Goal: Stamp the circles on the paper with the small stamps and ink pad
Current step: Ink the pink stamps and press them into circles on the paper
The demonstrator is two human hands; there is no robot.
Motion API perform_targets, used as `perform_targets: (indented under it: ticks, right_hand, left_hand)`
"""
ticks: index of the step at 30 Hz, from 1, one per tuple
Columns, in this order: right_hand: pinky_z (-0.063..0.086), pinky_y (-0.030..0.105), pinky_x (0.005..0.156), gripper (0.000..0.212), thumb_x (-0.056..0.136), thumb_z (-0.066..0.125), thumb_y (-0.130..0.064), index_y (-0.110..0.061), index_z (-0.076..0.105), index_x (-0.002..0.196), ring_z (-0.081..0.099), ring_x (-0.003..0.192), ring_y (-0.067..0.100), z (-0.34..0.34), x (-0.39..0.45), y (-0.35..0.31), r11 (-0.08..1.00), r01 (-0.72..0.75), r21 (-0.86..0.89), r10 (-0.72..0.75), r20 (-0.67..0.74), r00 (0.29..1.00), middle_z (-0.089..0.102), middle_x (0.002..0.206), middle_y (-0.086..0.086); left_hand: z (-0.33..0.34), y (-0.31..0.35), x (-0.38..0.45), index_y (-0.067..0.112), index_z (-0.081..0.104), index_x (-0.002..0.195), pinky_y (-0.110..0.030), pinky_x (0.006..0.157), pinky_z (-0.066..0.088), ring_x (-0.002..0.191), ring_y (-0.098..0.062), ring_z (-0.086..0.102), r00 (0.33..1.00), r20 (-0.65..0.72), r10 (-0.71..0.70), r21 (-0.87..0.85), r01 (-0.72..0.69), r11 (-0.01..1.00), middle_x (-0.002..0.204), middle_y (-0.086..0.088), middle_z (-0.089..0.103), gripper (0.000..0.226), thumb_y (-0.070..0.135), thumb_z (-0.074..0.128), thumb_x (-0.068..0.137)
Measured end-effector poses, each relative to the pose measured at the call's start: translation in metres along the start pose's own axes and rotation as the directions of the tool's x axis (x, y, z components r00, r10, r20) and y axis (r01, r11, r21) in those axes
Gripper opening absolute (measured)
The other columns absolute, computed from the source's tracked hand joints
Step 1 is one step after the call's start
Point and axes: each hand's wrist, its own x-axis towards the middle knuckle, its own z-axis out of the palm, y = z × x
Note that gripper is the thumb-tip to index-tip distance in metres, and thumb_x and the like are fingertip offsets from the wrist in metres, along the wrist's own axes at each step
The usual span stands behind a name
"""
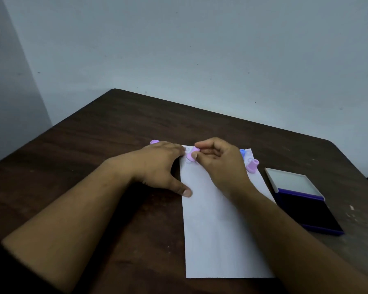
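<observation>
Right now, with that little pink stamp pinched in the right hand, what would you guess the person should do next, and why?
Probably carry the pink stamp to the open ink pad on the right. The right hand pinches it tilted over the paper's far end, the left hand steadies the sheet, and whether it is inked cannot be told.

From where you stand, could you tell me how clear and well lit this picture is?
Head view: dim, bluish, soft light; the circles on the paper barely show; the stamp in the right hand looks blurred; wide-angle lens bends the table edges; no glare.
</observation>
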Motion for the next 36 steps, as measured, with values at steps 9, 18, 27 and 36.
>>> perform_targets:
  ticks: [9,18,27,36]
  right_hand:
    - [0.053,0.007,0.074,0.015,0.082,0.086,-0.014,-0.024,0.077,0.089,0.073,0.085,-0.004,0.003,-0.007,0.011,0.977,0.096,-0.188,-0.105,-0.038,0.994,0.078,0.086,-0.020]
    - [0.056,0.012,0.081,0.012,0.085,0.082,-0.008,-0.014,0.079,0.094,0.071,0.089,0.000,0.004,-0.011,0.012,0.923,0.212,-0.321,-0.216,0.023,0.976,0.074,0.090,-0.020]
    - [0.058,0.026,0.081,0.009,0.084,0.083,-0.013,-0.014,0.080,0.093,0.074,0.083,0.011,0.004,-0.011,0.010,0.869,0.279,-0.409,-0.280,0.059,0.958,0.080,0.091,-0.004]
    - [0.060,0.036,0.085,0.009,0.086,0.082,-0.013,-0.012,0.079,0.094,0.074,0.086,0.015,0.004,-0.011,0.010,0.849,0.289,-0.443,-0.282,0.084,0.956,0.080,0.094,0.000]
  left_hand:
    - [0.000,-0.003,0.003,0.024,0.027,0.162,-0.036,0.124,0.018,0.157,-0.017,0.019,0.996,0.075,-0.046,0.045,0.043,0.998,0.171,0.007,0.022,0.134,0.096,0.061,0.054]
    - [-0.001,-0.002,0.002,0.022,0.029,0.161,-0.036,0.123,0.023,0.156,-0.015,0.021,0.996,0.071,-0.046,0.029,0.044,0.999,0.171,0.007,0.023,0.130,0.090,0.069,0.057]
    - [0.000,-0.003,0.003,0.023,0.027,0.162,-0.034,0.121,0.022,0.157,-0.014,0.018,0.996,0.079,-0.046,-0.003,0.046,0.999,0.172,0.009,0.020,0.131,0.088,0.071,0.057]
    - [-0.001,-0.002,0.002,0.022,0.033,0.159,-0.033,0.119,0.027,0.153,-0.014,0.025,0.996,0.081,-0.042,-0.019,0.043,0.999,0.168,0.008,0.028,0.125,0.085,0.073,0.059]
